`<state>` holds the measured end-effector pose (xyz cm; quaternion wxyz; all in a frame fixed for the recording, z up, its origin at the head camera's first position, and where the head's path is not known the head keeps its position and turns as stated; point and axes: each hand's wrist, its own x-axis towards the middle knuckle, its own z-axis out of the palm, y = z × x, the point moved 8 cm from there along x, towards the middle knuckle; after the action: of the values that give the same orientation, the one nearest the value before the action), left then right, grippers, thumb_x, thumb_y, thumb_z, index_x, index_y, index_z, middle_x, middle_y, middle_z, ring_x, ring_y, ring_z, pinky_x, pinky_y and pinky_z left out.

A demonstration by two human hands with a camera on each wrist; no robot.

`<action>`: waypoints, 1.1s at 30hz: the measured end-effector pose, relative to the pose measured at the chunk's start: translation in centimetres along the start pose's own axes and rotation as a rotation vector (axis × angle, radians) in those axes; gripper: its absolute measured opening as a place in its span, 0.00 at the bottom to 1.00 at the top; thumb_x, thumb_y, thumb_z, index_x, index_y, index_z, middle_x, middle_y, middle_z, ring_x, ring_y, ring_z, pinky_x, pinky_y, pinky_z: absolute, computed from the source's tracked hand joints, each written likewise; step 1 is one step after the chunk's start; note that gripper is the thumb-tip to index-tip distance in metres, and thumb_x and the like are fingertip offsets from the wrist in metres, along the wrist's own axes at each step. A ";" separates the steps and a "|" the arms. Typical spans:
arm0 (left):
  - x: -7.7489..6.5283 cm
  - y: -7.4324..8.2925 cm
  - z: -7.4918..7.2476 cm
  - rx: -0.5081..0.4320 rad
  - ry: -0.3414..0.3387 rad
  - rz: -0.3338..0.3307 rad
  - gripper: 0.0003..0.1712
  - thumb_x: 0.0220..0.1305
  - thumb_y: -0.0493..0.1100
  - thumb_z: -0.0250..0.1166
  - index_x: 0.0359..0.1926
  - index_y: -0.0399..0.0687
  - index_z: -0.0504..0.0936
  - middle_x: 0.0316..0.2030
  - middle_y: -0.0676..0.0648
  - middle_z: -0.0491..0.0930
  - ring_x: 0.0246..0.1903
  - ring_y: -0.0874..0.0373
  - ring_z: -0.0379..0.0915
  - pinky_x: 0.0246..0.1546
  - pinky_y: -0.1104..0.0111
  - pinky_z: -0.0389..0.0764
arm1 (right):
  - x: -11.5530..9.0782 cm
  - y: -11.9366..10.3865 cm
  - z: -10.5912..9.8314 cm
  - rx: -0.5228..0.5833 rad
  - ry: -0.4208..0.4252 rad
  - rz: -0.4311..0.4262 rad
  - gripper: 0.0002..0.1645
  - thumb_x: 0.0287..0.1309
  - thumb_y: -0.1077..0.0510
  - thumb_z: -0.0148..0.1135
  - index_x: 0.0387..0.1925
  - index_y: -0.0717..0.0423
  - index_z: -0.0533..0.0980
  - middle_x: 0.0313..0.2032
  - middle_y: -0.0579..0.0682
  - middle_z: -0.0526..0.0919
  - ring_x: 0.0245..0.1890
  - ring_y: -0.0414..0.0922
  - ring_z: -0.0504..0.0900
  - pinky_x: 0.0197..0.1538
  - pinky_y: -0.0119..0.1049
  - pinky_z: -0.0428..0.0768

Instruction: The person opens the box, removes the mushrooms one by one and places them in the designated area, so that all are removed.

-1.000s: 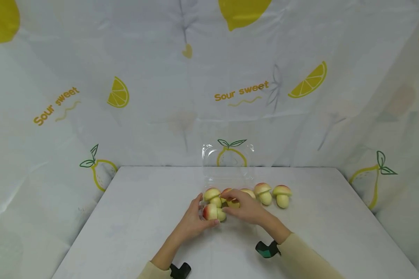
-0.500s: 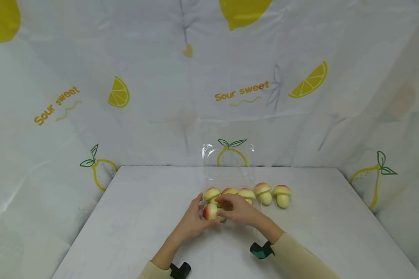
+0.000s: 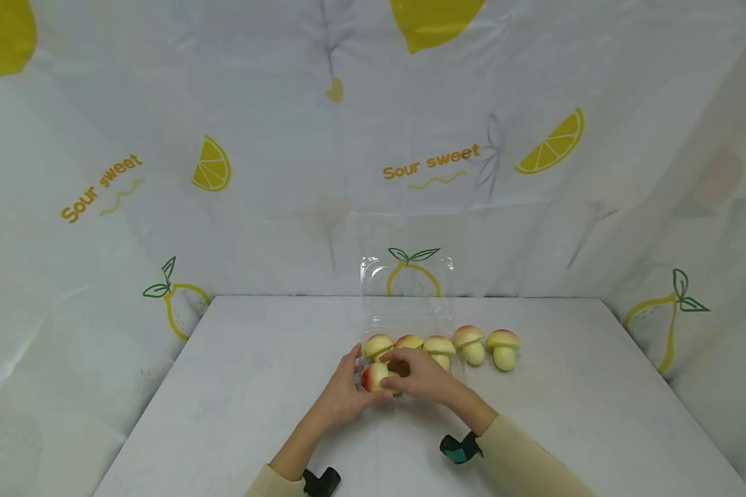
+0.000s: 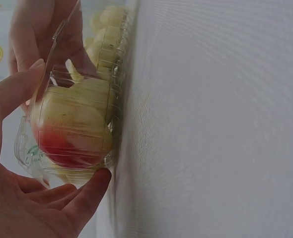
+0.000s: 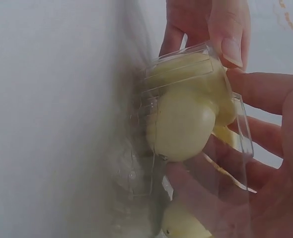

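A clear plastic clamshell box (image 4: 23,148) stands at the middle of the table, its lid (image 3: 373,307) raised at the back. In its front left corner lies a mushroom (image 3: 373,378) on its side, red cap to the left and pale stem to the right; its cap (image 4: 74,129) shows through the wall in the left wrist view. My left hand (image 3: 343,397) grips that corner of the box, thumb at the front and fingers along the left side. My right hand (image 3: 427,376) reaches into the box, thumb and fingers curled round this mushroom's stem (image 5: 181,124).
Along the back of the box sit a left mushroom (image 3: 378,344), a middle one (image 3: 408,341) and a right one (image 3: 439,346). Right of these stand two more, a nearer mushroom (image 3: 470,344) and an outer one (image 3: 503,348). A lemon-print curtain (image 3: 273,172) hangs behind the table.
My right hand has shifted left and closer over the front mushroom, covering its stem and uncovering the back row's middle and right mushrooms. The left hand has stayed at the box corner.
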<state>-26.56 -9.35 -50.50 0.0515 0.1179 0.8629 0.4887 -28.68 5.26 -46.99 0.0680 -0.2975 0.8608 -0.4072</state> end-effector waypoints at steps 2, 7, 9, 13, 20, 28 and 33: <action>0.0 0.1 0.0 -0.003 -0.004 0.001 0.66 0.54 0.61 0.77 0.78 0.35 0.49 0.73 0.33 0.58 0.67 0.35 0.65 0.59 0.46 0.75 | 0.0 0.0 0.0 -0.004 -0.003 0.011 0.24 0.61 0.50 0.73 0.53 0.60 0.81 0.40 0.44 0.82 0.42 0.44 0.80 0.47 0.38 0.80; 0.0 0.1 0.0 -0.011 -0.007 0.000 0.66 0.54 0.61 0.77 0.79 0.35 0.48 0.73 0.32 0.57 0.67 0.34 0.64 0.59 0.46 0.76 | 0.0 -0.2 0.0 -0.013 -0.017 0.026 0.25 0.61 0.50 0.73 0.54 0.61 0.80 0.40 0.45 0.82 0.41 0.44 0.78 0.45 0.38 0.79; 0.0 0.1 0.1 -0.012 -0.008 -0.003 0.66 0.54 0.61 0.77 0.79 0.35 0.48 0.73 0.32 0.57 0.67 0.34 0.64 0.59 0.46 0.76 | 0.0 -0.3 0.0 -0.011 -0.019 0.028 0.26 0.61 0.51 0.73 0.55 0.62 0.80 0.40 0.46 0.81 0.41 0.44 0.78 0.45 0.38 0.79; 0.1 0.0 0.2 -0.005 -0.006 -0.008 0.66 0.54 0.61 0.77 0.78 0.35 0.49 0.73 0.32 0.58 0.67 0.34 0.65 0.59 0.46 0.76 | -0.1 -0.3 0.0 -0.011 -0.012 0.037 0.26 0.61 0.50 0.73 0.54 0.61 0.80 0.40 0.46 0.81 0.41 0.44 0.77 0.45 0.38 0.79; 0.1 0.2 0.2 -0.012 0.008 -0.006 0.65 0.53 0.59 0.78 0.78 0.33 0.50 0.72 0.32 0.60 0.66 0.35 0.66 0.59 0.47 0.76 | -0.6 -0.4 -0.8 -0.011 0.053 0.034 0.25 0.61 0.47 0.72 0.53 0.58 0.82 0.39 0.43 0.82 0.41 0.44 0.79 0.46 0.38 0.80; -0.1 0.4 0.1 0.011 0.017 -0.008 0.64 0.53 0.57 0.78 0.78 0.33 0.51 0.72 0.32 0.60 0.66 0.36 0.65 0.61 0.43 0.72 | -1.3 -0.7 -2.1 0.005 0.089 0.007 0.25 0.61 0.46 0.71 0.53 0.58 0.82 0.40 0.43 0.83 0.42 0.43 0.80 0.49 0.44 0.82; -0.2 0.3 0.1 -0.005 0.009 -0.015 0.65 0.54 0.58 0.78 0.79 0.36 0.50 0.73 0.34 0.59 0.67 0.38 0.65 0.60 0.45 0.74 | -1.4 -0.9 -2.7 0.035 0.108 -0.017 0.23 0.63 0.48 0.71 0.53 0.58 0.81 0.41 0.45 0.84 0.42 0.43 0.81 0.50 0.46 0.83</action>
<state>-26.28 -9.20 -50.29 0.0516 0.1089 0.8628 0.4910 -28.12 7.45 -44.72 0.0231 -0.2812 0.8534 -0.4383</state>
